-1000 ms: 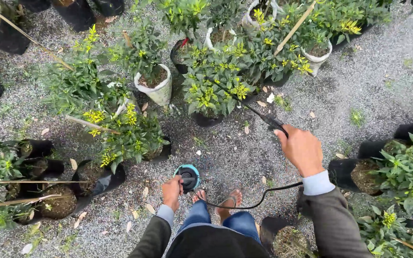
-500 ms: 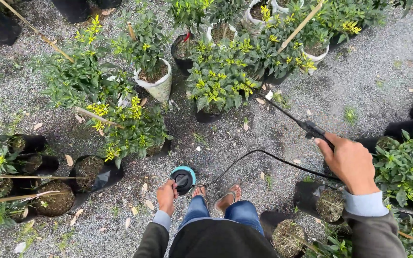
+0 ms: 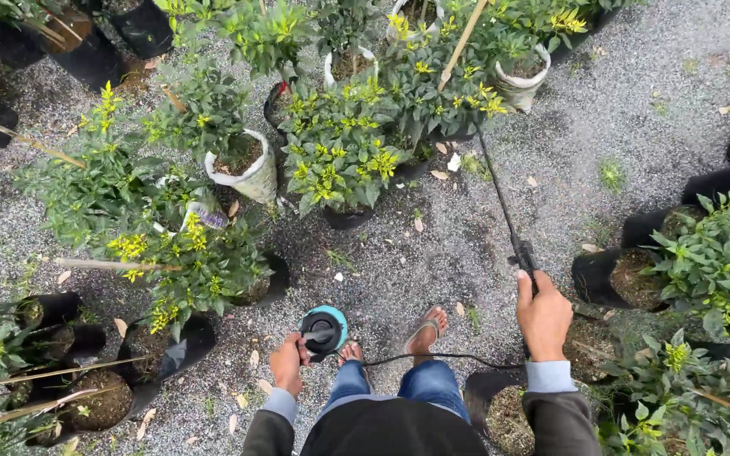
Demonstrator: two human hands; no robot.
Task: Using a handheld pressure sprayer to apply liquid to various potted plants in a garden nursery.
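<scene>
Your right hand [image 3: 542,317] is clenched around the handle of the spray wand [image 3: 500,198], whose tip reaches ahead of that grip into the yellow-green potted plants [image 3: 340,156]. Your left hand [image 3: 287,363] grips the sprayer tank [image 3: 324,329] by its top handle, beside your feet on the gravel [image 3: 635,93]. A hose [image 3: 433,359] runs between the two grips. You look to be mid-spray; next, aim the tip steadily along the foliage.

A black spray wand [image 3: 500,198] is angled toward twelve o'clock; a teal-topped sprayer tank [image 3: 324,329] is carried upright at seven o'clock.
</scene>
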